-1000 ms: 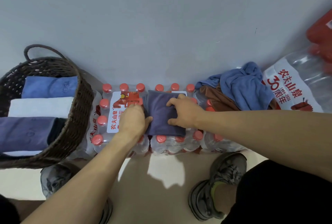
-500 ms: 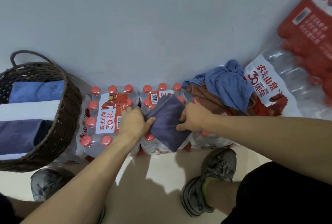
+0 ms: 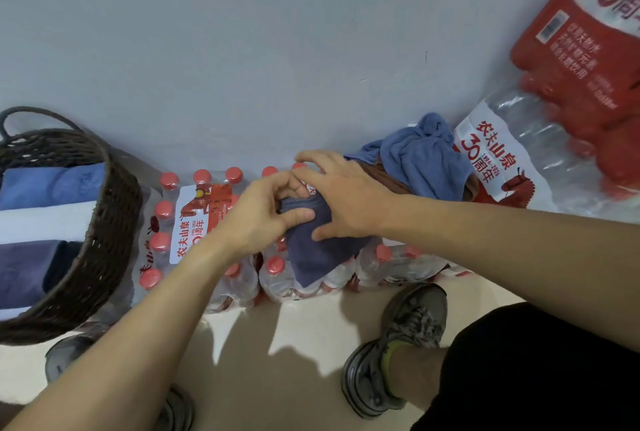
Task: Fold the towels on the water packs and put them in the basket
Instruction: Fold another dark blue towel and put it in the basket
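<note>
A folded dark purple towel (image 3: 320,254) is lifted off the water packs (image 3: 194,219), its lower end hanging down. My left hand (image 3: 259,216) pinches its upper left edge between thumb and fingers. My right hand (image 3: 343,198) lies over its upper right side with the thumb pressed against the cloth and the fingers stretched out above. The dark woven basket (image 3: 104,240) stands at the left and holds folded blue, white and purple towels. A crumpled blue towel (image 3: 422,157) and a brown towel (image 3: 388,178) lie on the packs to the right.
A grey wall runs behind the packs. Larger water packs with red labels (image 3: 519,160) are stacked at the right. My two shoes (image 3: 398,344) stand on the pale floor in front of the packs, and the basket's handle (image 3: 31,115) rises at its far side.
The folded purple towel lay flat on the packs under both hands. It has since been picked up and tilted, and both hands have shifted their hold on its upper end.
</note>
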Demonstrator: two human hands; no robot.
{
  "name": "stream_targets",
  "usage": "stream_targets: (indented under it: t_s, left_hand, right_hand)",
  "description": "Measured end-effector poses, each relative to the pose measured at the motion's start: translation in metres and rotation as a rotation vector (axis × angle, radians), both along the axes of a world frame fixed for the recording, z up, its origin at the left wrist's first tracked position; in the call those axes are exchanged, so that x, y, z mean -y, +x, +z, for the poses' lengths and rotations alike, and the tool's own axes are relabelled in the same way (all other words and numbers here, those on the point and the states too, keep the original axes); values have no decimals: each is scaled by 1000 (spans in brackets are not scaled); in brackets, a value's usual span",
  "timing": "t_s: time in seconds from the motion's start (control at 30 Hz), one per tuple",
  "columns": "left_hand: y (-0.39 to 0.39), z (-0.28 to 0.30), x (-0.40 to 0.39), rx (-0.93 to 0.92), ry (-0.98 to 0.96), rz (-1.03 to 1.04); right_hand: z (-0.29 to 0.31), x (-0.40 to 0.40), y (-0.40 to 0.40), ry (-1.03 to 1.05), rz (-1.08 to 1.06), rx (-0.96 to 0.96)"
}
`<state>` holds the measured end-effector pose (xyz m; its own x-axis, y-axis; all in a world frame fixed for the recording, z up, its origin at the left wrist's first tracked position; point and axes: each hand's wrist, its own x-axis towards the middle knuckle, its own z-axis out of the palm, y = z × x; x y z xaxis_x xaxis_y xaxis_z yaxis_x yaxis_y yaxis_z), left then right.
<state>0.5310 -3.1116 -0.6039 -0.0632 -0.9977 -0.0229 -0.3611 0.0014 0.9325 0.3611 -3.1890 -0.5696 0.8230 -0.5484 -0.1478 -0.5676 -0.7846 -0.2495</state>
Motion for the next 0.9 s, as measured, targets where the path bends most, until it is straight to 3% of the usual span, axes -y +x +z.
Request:
stream_targets:
  t_s: [0.1, 0.23, 0.33, 0.4, 0.43, 0.57, 0.63, 0.73, 0.9]
  left_hand:
    - [10, 18, 3, -34, -2, -57]
    - [14, 21, 2, 11, -60, 27]
    - [13, 6, 3, 25, -44, 77]
    - [14, -9, 4, 20, -28, 187]
    - [15, -18, 4, 10, -13, 269]
    - [22, -52, -4, -22, 281, 468]
    - [24, -64, -11, -50, 396, 453]
    - [21, -74, -15, 54, 363, 391]
    - [17, -72, -18, 55, 132, 578]
  right_hand:
    - [15, 8, -1, 97, 21, -2]
    - [23, 19, -12, 406, -110, -72]
    - [20, 24, -21, 742, -312, -54]
    - [8, 25, -25, 1057, -540, 48]
    - [-1, 23, -23, 1115, -634, 127]
    - [-40, 15, -8, 905, -1030, 375]
    - [-51, 12, -5, 975, -1206, 290]
    - [-58, 6, -6, 1034, -1135, 25]
    - [-62, 10, 5, 781, -1080, 142]
